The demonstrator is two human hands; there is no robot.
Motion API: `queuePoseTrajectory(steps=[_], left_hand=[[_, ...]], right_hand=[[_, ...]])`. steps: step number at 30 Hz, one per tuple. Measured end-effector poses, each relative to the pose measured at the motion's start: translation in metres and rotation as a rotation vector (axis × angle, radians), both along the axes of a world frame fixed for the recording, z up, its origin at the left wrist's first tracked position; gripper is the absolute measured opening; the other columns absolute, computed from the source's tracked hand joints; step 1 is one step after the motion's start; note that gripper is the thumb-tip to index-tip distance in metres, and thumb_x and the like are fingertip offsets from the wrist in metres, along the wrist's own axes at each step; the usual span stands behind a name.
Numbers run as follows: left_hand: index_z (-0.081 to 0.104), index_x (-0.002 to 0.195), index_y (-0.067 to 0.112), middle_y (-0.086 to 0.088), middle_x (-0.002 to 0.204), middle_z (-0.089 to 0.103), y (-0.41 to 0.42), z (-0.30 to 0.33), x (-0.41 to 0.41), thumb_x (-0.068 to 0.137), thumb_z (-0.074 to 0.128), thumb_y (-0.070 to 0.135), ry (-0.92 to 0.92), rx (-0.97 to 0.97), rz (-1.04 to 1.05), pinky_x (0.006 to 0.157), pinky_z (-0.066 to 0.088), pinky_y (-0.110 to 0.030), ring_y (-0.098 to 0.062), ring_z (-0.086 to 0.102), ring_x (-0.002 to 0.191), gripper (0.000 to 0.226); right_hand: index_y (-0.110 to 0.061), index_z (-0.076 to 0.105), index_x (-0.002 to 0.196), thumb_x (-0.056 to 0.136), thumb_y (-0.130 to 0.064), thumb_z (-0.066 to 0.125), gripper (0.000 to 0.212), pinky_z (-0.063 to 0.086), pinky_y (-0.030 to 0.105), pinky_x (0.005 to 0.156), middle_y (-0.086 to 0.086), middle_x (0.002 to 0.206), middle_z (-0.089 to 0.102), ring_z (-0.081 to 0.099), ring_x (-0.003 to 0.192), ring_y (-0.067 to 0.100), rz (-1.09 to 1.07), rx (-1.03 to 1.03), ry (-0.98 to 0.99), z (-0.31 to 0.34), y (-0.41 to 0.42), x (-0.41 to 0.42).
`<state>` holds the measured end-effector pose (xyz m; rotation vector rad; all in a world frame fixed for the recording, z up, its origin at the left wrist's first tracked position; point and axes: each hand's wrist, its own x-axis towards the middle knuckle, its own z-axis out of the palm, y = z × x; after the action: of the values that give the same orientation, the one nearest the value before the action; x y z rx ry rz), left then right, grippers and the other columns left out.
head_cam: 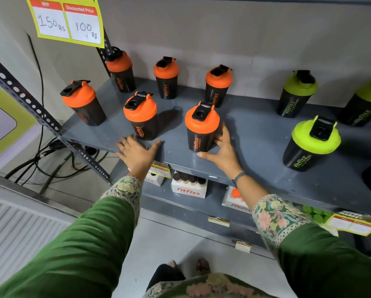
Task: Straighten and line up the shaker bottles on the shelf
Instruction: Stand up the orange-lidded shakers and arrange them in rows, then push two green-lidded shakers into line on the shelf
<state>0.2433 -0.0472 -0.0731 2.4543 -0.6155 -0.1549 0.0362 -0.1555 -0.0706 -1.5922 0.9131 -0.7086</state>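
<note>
Orange-lidded shaker bottles (201, 127) stand staggered on the shelf (255, 134).
Right hand (223, 151) cups one bottle at 3 o'clock, loosely; left hand (137, 152) open, empty. Risk: a one-sided push could tip it.

Both arms reach forward and up from green sleeves with floral cuffs, toward the shelf (255, 134). Left hand (137, 152) at the shelf's front edge, palm down, fingers spread flat, thumb splayed right, gripping nothing. Right hand (222, 151) farther in on the shelf, open, palm facing left; its fingers curve around the right side of the front orange bottle (201, 127) and touch it, thumb stretched out left along the shelf just below the bottle's base. Dark band on the right wrist. Forearms well apart, roughly parallel.
</note>
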Motion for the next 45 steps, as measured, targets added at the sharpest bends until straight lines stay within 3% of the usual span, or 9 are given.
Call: queuePoseTrajectory(steps=[13, 16, 21, 24, 25, 28, 33, 39, 45], left_hand=[[0.047, 0.124, 0.0, -0.024, 0.136, 0.045, 0.043, -0.034, -0.146, 0.083, 0.048, 0.049, -0.235, -0.295, -0.282, 0.108, 0.024, -0.055, -0.041, 0.03, 0.132, 0.063], [0.047, 0.125, 0.002, -0.023, 0.136, 0.045, 0.046, -0.035, -0.178, 0.083, 0.047, 0.048, -0.221, -0.312, -0.407, 0.107, 0.025, -0.053, -0.041, 0.033, 0.13, 0.062], [0.045, 0.128, 0.001, -0.021, 0.133, 0.049, 0.022, -0.018, -0.224, 0.081, 0.048, 0.048, -0.173, -0.34, -0.567, 0.105, 0.031, -0.051, -0.038, 0.039, 0.127, 0.067], [0.037, 0.135, 0.001, -0.019, 0.135, 0.047, -0.007, -0.003, -0.256, 0.08, 0.059, 0.038, -0.038, -0.424, -0.631, 0.104, 0.035, -0.044, -0.034, 0.043, 0.126, 0.07], [0.032, 0.139, 0.002, -0.018, 0.138, 0.045, -0.018, 0.001, -0.266, 0.08, 0.066, 0.028, 0.037, -0.454, -0.644, 0.104, 0.034, -0.041, -0.032, 0.042, 0.127, 0.073], [0.014, 0.146, 0.008, -0.018, 0.144, 0.039, -0.056, 0.012, -0.297, 0.071, 0.078, 0.012, 0.239, -0.482, -0.631, 0.105, 0.033, -0.036, -0.027, 0.038, 0.131, 0.099], [-0.009, 0.148, 0.018, -0.012, 0.151, 0.03, -0.1, 0.012, -0.335, 0.055, 0.088, 0.035, 0.324, -0.365, -0.533, 0.113, 0.016, -0.048, -0.023, 0.031, 0.137, 0.135], [-0.017, 0.145, 0.027, 0.0, 0.147, 0.038, -0.121, 0.02, -0.356, 0.057, 0.084, 0.045, 0.274, -0.285, -0.392, 0.108, -0.005, -0.059, -0.021, 0.03, 0.137, 0.135], [-0.012, 0.146, 0.027, 0.0, 0.139, 0.049, -0.126, 0.016, -0.361, 0.063, 0.079, 0.038, 0.214, -0.236, -0.307, 0.109, -0.005, -0.059, -0.022, 0.041, 0.13, 0.124]], right_hand=[[-0.01, 0.051, 0.121, 0.078, 0.004, 0.065, 0.048, 0.047, 0.024, 0.092, 0.008, 0.103, 0.057, 0.057, 0.092, 0.011, -0.653, -0.027, -0.287, -0.003, 0.06, -0.103], [-0.012, 0.053, 0.113, 0.076, 0.01, 0.061, 0.044, 0.046, 0.031, 0.089, -0.003, 0.092, 0.056, 0.055, 0.086, 0.009, -0.851, -0.06, -0.373, -0.001, 0.055, -0.139], [-0.01, 0.054, 0.115, 0.068, -0.001, 0.062, 0.049, 0.047, 0.04, 0.083, 0.003, 0.099, 0.051, 0.052, 0.095, 0.023, -1.12, -0.165, -0.336, 0.006, 0.034, -0.21], [-0.008, 0.054, 0.115, 0.06, -0.002, 0.065, 0.056, 0.045, 0.025, 0.091, -0.011, 0.095, 0.044, 0.052, 0.099, 0.031, -1.238, -0.289, -0.277, 0.01, 0.018, -0.26], [-0.003, 0.052, 0.117, 0.059, -0.002, 0.067, 0.06, 0.044, 0.023, 0.095, -0.011, 0.097, 0.043, 0.052, 0.102, 0.031, -1.254, -0.292, -0.247, 0.011, 0.012, -0.276], [-0.005, 0.043, 0.129, 0.056, -0.011, 0.078, 0.082, 0.039, 0.048, 0.101, -0.002, 0.108, 0.044, 0.047, 0.114, 0.035, -1.192, -0.228, -0.136, 0.006, -0.006, -0.318], [-0.008, 0.019, 0.146, 0.056, -0.014, 0.086, 0.113, 0.027, 0.041, 0.116, 0.017, 0.15, 0.03, 0.029, 0.14, 0.028, -0.813, -0.158, 0.023, -0.001, -0.036, -0.348], [-0.007, 0.027, 0.14, 0.055, -0.012, 0.086, 0.103, 0.04, 0.042, 0.106, 0.015, 0.138, 0.05, 0.051, 0.125, 0.029, -0.734, -0.106, 0.05, 0.005, -0.062, -0.348], [-0.007, 0.037, 0.127, 0.059, -0.027, 0.084, 0.086, 0.039, 0.041, 0.1, 0.014, 0.127, 0.061, 0.056, 0.118, 0.036, -0.823, -0.108, 0.243, 0.007, -0.064, -0.337]])
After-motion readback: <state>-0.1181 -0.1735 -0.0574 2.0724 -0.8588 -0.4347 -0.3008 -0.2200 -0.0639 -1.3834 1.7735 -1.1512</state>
